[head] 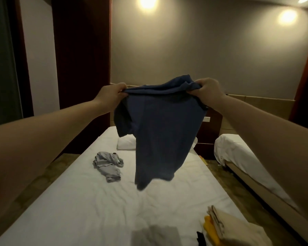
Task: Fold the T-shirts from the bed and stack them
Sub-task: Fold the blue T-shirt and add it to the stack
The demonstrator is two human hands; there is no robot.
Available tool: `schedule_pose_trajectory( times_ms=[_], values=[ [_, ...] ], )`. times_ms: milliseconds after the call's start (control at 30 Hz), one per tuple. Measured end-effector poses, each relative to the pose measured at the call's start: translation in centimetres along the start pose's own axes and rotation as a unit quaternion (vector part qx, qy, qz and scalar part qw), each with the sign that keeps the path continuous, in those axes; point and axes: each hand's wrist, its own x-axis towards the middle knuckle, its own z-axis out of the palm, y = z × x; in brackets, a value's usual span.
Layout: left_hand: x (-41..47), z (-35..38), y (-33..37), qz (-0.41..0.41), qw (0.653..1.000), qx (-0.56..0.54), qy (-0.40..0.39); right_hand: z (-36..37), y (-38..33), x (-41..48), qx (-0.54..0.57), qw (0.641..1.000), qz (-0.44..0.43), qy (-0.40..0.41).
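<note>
Head view: the dark blue cotton T-shirt (160, 125) hangs in the air between the left hand (112, 94) and the right hand (207, 91). Each hand pinches an end of its top edge at about equal reach, and its long axis drops toward the white-sheeted bed (78, 201). A crumpled grey T-shirt (108, 166) lies to the left on the rumpled sheet, the stack of folded shirts (226, 226) sits near right, and a second white bed (238, 153) stands across the gap.

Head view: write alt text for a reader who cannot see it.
A person's left hand and right hand hold up a navy T-shirt above a white bed. A crumpled grey T-shirt lies on it, folded shirts stacked at its near right.
</note>
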Motion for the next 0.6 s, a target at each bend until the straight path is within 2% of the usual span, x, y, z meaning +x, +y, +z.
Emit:
schedule_pose_trajectory(
  times_ms=[133,333,467,600],
  values=[
    [-1.5,-0.8,0.9,0.009,0.999,0.052,-0.009,-0.5,-0.4,-1.9,-0.029,0.999,0.019,-0.037],
    [-2.9,-0.1,0.9,-0.010,0.998,0.029,-0.055,0.5,1.1,-4.0,0.017,0.995,0.057,-0.078],
    [-3.5,0.9,-0.1,-0.007,0.995,0.030,-0.090,1.1,2.2,-4.6,0.042,0.987,0.065,-0.143],
    [-3.6,3.3,-2.0,-0.031,0.989,0.027,-0.141,2.9,4.2,-4.0,0.016,0.978,0.075,-0.192]
  ],
)
